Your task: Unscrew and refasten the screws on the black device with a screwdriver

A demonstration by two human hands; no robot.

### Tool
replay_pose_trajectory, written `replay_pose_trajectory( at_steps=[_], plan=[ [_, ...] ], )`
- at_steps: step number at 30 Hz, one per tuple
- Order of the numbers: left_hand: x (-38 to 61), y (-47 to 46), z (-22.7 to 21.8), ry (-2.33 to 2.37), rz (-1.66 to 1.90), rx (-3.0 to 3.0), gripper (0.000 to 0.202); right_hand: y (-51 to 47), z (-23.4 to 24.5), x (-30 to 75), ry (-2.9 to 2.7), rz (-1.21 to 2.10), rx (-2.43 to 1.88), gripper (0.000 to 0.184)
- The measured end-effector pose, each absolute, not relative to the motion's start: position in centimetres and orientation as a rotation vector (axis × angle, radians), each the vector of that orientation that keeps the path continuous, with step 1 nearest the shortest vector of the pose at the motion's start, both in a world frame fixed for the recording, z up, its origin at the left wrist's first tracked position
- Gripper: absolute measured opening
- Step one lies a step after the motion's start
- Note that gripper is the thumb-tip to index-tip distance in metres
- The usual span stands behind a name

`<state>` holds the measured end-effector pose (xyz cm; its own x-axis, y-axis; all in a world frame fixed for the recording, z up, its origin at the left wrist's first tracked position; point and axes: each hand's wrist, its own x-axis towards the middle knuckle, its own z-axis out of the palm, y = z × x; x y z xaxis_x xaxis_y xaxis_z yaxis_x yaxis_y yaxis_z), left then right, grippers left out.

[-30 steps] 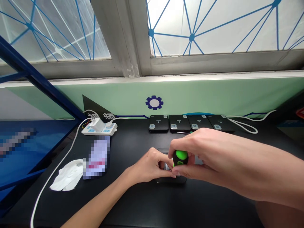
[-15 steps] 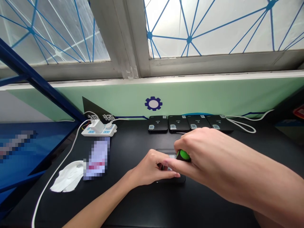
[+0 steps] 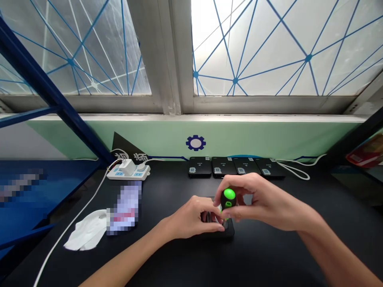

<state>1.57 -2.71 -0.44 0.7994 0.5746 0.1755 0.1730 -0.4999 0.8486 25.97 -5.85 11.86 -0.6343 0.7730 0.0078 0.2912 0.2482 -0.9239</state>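
Note:
My right hand (image 3: 263, 201) grips a screwdriver with a black and green handle (image 3: 229, 198), held upright with its tip down on a small black device (image 3: 223, 232) lying on the black table (image 3: 179, 255). My left hand (image 3: 193, 218) rests on that device with curled fingers and holds it down at its left side. Both hands hide most of the device and the screwdriver's shaft.
Several black devices (image 3: 223, 166) lie in a row at the table's back edge. A white power strip (image 3: 128, 170) with a plug and cable sits at the back left. A white cloth (image 3: 86, 230) and a blurred packet (image 3: 124, 208) lie left. A blue rack frame (image 3: 50, 95) stands left.
The camera has tilted up a little. My right hand has turned, so that the green handle top shows more fully. Both hands stay on the small device.

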Motion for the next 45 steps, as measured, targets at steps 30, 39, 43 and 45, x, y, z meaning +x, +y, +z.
replay_pose_trajectory(
  at_steps=[30,39,43,45],
  plan=[
    [-0.2,-3.4,-3.5,0.742,0.43,2.394,0.095,-7.7,2.1,24.5,-1.334,1.592,-0.538,0.039],
    [-0.3,-3.4,-3.1,0.744,0.402,2.399,0.101,-7.6,1.5,24.8,-1.347,1.643,-0.565,0.06],
    [-0.2,-3.4,-2.8,0.745,0.383,2.398,0.09,-7.5,2.6,24.9,-1.397,1.598,-0.592,0.04],
    [-0.2,-3.4,-3.1,0.735,0.4,2.402,0.088,-7.6,2.6,24.5,-1.326,1.624,-0.584,0.045]
  ],
)
